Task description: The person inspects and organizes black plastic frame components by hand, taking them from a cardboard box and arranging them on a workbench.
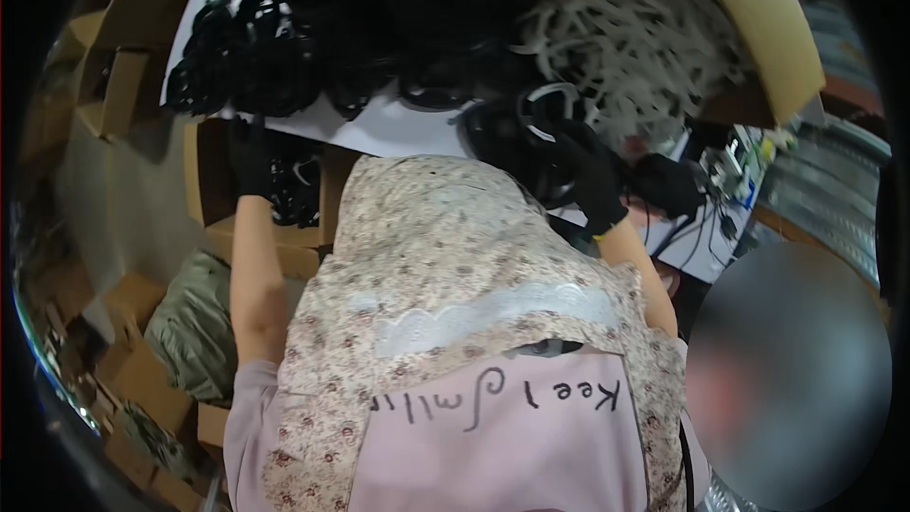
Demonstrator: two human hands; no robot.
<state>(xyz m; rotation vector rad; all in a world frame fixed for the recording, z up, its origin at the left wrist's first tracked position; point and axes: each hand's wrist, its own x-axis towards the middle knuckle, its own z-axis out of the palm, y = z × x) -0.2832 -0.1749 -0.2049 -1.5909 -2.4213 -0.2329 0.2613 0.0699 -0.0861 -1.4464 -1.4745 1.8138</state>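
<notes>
My left hand [249, 166], in a black glove, reaches over the inner side of a cardboard box [318, 261] at the left. Black parts with shiny curved edges [296, 192] lie in that box. The glove's fingers blend into the dark, so their pose is hidden. At the table's right half, my right hand [590, 180], also in a black glove, is closed at the edge of a pale, loop-shaped piece [552, 106]. A bulky black object [498, 137] is beside and partly under it; its kind is unclear.
Black goggle-like parts [251, 57] are heaped along the white table [379, 128]. Pale curved strips [654, 43] fill a cardboard carton [782, 28] at the far right. Cables [697, 228] and a black bundle [666, 185] lie right. Another person [787, 379] is close at the right.
</notes>
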